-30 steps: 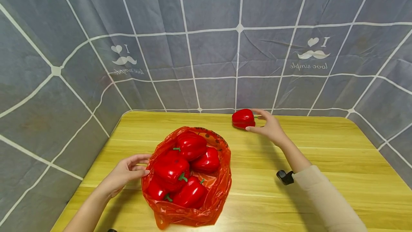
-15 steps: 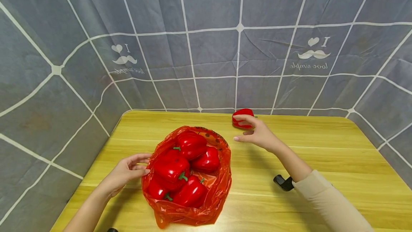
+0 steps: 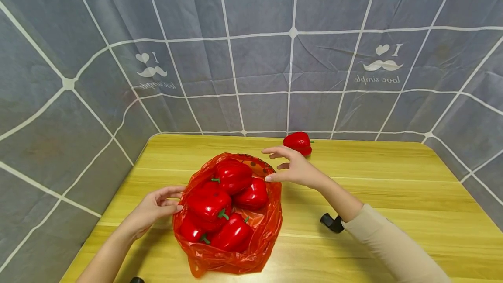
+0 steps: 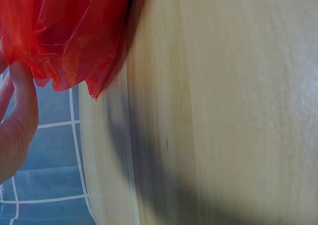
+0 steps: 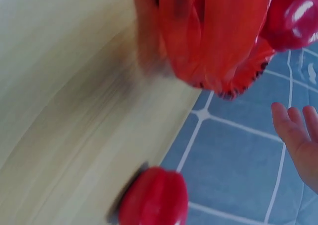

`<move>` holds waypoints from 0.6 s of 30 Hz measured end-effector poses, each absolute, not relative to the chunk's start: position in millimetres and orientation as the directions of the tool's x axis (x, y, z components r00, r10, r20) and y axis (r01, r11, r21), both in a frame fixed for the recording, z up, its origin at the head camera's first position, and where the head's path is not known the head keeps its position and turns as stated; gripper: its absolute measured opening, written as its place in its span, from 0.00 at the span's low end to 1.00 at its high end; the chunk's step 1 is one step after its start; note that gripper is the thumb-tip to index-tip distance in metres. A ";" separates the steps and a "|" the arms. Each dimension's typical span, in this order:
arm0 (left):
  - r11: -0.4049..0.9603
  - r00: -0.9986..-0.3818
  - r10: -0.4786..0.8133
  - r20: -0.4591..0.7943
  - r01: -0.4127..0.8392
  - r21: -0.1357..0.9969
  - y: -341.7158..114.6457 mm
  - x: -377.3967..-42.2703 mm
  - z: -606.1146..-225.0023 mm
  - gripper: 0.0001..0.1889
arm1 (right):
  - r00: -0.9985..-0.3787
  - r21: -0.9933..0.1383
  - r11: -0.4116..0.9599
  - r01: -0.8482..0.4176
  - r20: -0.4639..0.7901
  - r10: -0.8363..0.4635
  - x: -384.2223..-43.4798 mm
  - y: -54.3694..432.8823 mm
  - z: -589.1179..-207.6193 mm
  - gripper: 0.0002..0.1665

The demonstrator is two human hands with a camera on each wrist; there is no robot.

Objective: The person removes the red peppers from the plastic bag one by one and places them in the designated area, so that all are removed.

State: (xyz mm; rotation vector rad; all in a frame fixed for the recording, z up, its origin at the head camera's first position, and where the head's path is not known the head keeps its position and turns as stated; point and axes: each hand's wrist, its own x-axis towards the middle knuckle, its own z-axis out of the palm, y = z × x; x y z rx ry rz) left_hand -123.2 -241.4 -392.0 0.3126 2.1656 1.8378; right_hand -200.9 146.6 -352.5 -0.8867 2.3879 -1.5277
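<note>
A red plastic bag [image 3: 271,230] stands on the table with its mouth wide, and several red bell peppers [image 3: 209,202] with green stems lie inside it. At the bag's left side, my left hand [image 3: 151,211] holds the edge between thumb and fingers; in the left wrist view the thumb [image 4: 22,96] meets the plastic. My right hand [image 3: 296,170] hovers by the bag's far right rim, fingers spread and holding nothing. Another bell pepper [image 3: 297,142] lies beyond it, near the table's back edge. The right wrist view shows that bell pepper [image 5: 155,200] too.
The wooden table [image 3: 377,178] ends at a grey curtain [image 3: 263,64] with white lines, which also covers the left and right sides. A black device [image 3: 332,223] sits at my right sleeve [image 3: 389,239].
My right hand has moved from the bell pepper at the back, leftward and nearer, to the bag's rim. That pepper stays in place. My left hand and the bag have not moved.
</note>
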 end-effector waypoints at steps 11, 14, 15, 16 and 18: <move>0.179 -0.932 0.355 -0.068 -0.004 0.984 -240.7 -122.2 -392.5 0.28 | -0.745 -0.858 0.260 -0.444 0.192 -0.638 -200.9 116.8 -358.7 0.36; 0.165 -0.926 0.373 -0.054 0.009 0.986 -242.0 -122.3 -393.0 0.28 | -0.733 -0.839 0.266 -0.474 0.209 -0.648 -200.5 111.3 -357.1 0.36; 0.162 -0.925 0.377 -0.051 0.012 0.987 -242.3 -122.4 -393.0 0.28 | -0.731 -0.834 0.272 -0.479 0.208 -0.650 -200.3 109.9 -355.9 0.36; 0.159 -0.924 0.380 -0.049 0.013 0.987 -242.6 -122.4 -393.0 0.28 | -0.726 -0.830 0.273 -0.486 0.210 -0.655 -200.5 108.5 -354.6 0.36; 0.157 -0.923 0.381 -0.048 0.014 0.987 -242.8 -122.4 -392.8 0.28 | -0.723 -0.832 0.272 -0.483 0.204 -0.660 -198.4 105.2 -348.3 0.35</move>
